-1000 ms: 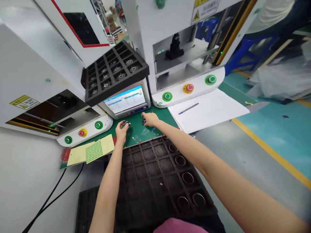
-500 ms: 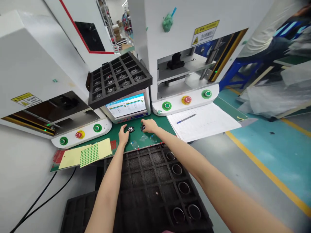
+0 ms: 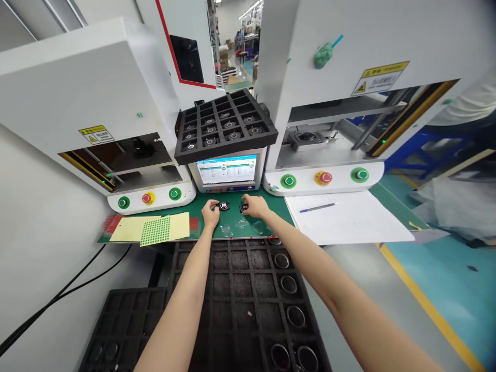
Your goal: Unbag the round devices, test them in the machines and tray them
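Observation:
A round black watch-like piece with a lit face (image 3: pixel 223 206) lies on the green mat (image 3: pixel 186 206) before the monitor. My left hand (image 3: pixel 211 213) is at its left side, thumb and fingertips pinched at its edge. To the right, my right hand (image 3: pixel 256 206) has its thumb and fingers closed on a second round black piece (image 3: pixel 244 207), also lit, which it partly covers. Thin clear plastic films (image 3: pixel 226 230) lie on the mat just below the pieces.
A black compartment tray (image 3: pixel 228 139) with round pieces sits atop the monitor (image 3: pixel 228 169). White presses (image 3: pixel 163 199) with buttons flank it. Papers (image 3: pixel 344 222) and a pen (image 3: pixel 318 207) lie right, dotted sheets (image 3: pixel 155 231) left. A foam tray (image 3: pixel 242 294) with rings is below.
My view has turned, shifting the scene. In the right press, the upper plate has moved and a fixture with a round black piece now shows below it. Both hands remain by the round pieces.

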Tool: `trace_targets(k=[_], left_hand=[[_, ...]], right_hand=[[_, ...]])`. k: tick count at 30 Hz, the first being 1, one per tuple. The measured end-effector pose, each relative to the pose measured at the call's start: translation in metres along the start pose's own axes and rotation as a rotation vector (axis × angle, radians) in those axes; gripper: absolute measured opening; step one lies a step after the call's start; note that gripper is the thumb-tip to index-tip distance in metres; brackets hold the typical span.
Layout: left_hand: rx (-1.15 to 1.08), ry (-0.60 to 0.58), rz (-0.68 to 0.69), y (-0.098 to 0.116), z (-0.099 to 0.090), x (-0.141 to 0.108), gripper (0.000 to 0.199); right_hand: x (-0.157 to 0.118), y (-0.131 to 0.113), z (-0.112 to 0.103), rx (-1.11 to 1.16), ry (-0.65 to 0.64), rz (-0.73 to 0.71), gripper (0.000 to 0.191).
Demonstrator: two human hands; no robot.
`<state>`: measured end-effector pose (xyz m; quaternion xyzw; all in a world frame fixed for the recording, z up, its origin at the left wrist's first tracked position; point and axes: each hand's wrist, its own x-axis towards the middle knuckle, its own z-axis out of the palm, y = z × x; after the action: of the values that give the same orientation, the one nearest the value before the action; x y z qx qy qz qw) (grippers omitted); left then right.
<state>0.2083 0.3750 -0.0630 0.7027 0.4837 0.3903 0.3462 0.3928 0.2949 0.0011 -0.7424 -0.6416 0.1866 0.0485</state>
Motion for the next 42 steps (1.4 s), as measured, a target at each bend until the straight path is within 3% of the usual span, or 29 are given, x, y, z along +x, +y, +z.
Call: trace_targets(k=[11,17,19,22,26,29,33,36,39,42], left_hand=[[0.083,-0.031,-0.070,0.006,-0.005,0.000,0.030],[0.089,-0.068,0.003,0.024,0.005,0.003,0.034],[0.107,-0.060,0.031,0.030,0.007,0.000,0.035],[0.175,-0.018,0.049,0.035,-0.002,-0.007,0.033],[0.305,0.037,0.073,0.035,-0.035,-0.007,0.030],[0.415,0.065,0.105,0.035,-0.078,0.007,0.028],[0.584,0.138,0.116,0.031,-0.154,0.051,0.027],[0.716,0.216,0.090,0.029,-0.202,0.099,0.032],[0.823,0.266,0.063,0.033,-0.225,0.147,0.038],[0.888,0.262,0.078,0.041,-0.219,0.182,0.038]], right_hand=[[-0.001,-0.007,-0.002,0.064,0.020,0.045,0.035],[-0.017,0.021,-0.011,0.110,0.099,0.164,0.036],[-0.022,0.023,-0.012,0.122,0.121,0.154,0.036],[-0.020,0.008,-0.012,0.134,0.130,0.066,0.035],[-0.012,-0.014,-0.010,0.148,0.149,-0.081,0.032],[-0.021,-0.002,-0.007,0.173,0.223,-0.159,0.032],[-0.046,0.052,-0.007,0.195,0.361,-0.186,0.027],[-0.053,0.107,-0.022,0.177,0.489,-0.142,0.022],[-0.038,0.160,-0.054,0.142,0.621,-0.024,0.022],[-0.006,0.205,-0.091,0.113,0.711,0.120,0.021]])
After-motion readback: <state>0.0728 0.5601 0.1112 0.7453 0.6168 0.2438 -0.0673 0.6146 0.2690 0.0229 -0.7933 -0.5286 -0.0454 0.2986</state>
